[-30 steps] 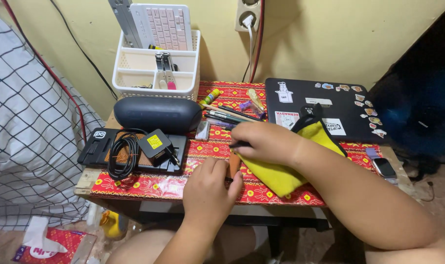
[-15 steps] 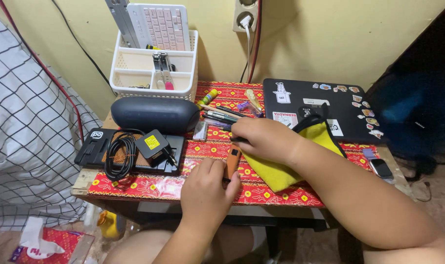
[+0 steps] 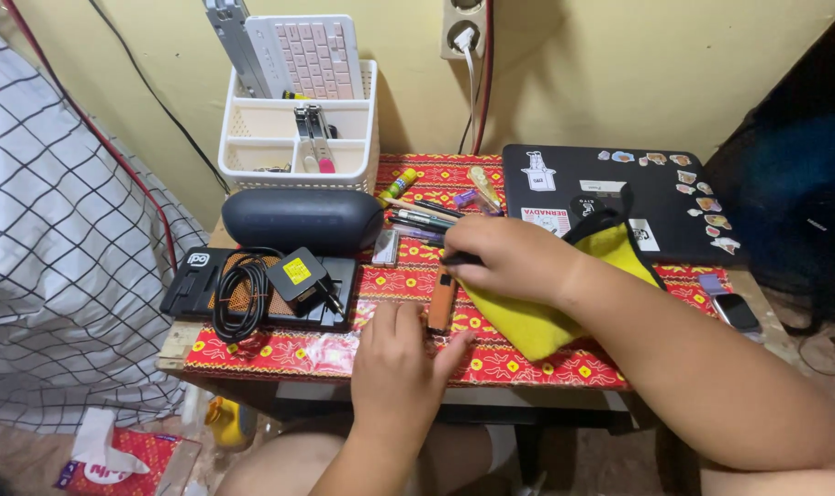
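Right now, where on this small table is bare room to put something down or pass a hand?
Bare cloth shows along the front edge, below the charger, and between the yellow pouch and the phone. The middle is crowded: pens, right hand, left hand by the orange stick.

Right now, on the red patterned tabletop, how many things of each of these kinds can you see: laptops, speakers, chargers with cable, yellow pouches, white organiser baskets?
Laptop, closed, black, with stickers: 1
Speaker, dark oblong: 1
Charger with cable: 1
Yellow pouch, under the right hand: 1
White organiser basket: 1
Total: 5
The pens behind the right hand overlap too much to count.
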